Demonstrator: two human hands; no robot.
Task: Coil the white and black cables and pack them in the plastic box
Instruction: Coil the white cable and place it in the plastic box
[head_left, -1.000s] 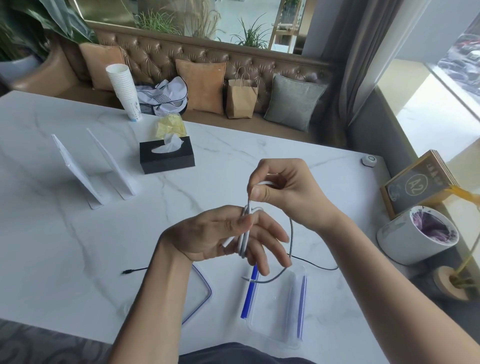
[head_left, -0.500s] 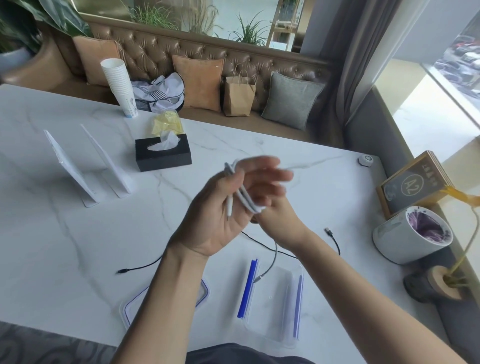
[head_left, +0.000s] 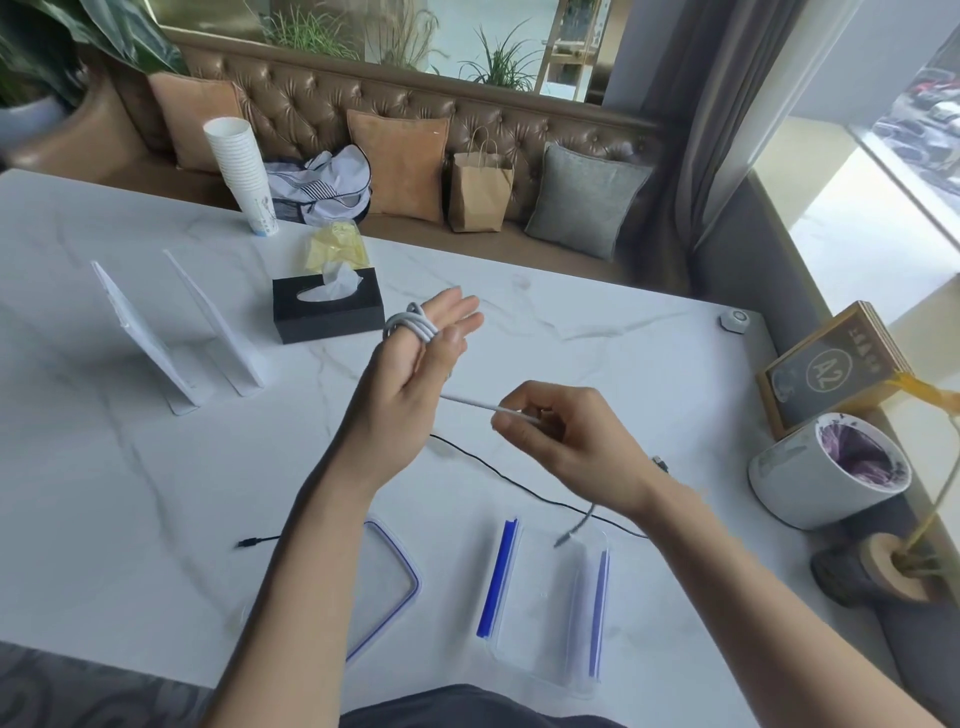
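The white cable is looped several times around the fingers of my raised left hand, palm toward me. From there a taut stretch runs to my right hand, which pinches it. The cable's loose end dangles below my right wrist, over the box. The black cable lies uncoiled on the marble table, one plug at the left near my forearm. The clear plastic box with blue clips sits at the near edge. Its lid lies to its left, partly hidden by my left arm.
A black tissue box, two white card stands and a stack of paper cups stand on the far half of the table. To the right are a white bin, a framed sign and a small white puck.
My right hand came out from behind the left and pulled the cable's free stretch out to the right and down. My left hand stays raised with the loops on its fingers.
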